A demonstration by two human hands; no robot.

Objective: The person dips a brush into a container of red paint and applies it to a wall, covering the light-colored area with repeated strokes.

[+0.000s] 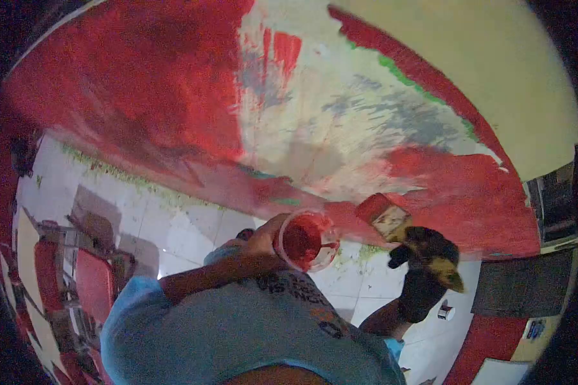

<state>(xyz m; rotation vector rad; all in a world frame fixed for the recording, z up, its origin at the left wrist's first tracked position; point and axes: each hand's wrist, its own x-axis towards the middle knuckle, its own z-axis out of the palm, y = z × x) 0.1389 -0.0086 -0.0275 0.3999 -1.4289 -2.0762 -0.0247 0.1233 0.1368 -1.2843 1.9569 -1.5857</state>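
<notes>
My left hand [265,239] is wrapped round the side of a clear plastic cup [309,242] with red paint inside and smeared on its wall. In my right hand [424,247], which wears a dark glove, is a wide paintbrush [388,221]. Its yellowish handle passes through the closed fingers, and its bristle end is partly red. The brush head lies in front of the lower part of the wall [173,83], which has red paint, bare whitish patches and grey and green marks. Whether the bristles touch the wall I cannot tell.
Red chairs [94,282] stand at the left on the pale tiled floor [186,228]. Paint specks lie along the wall's foot. A small can [446,312] sits on the floor at the right, near a dark panel [523,282].
</notes>
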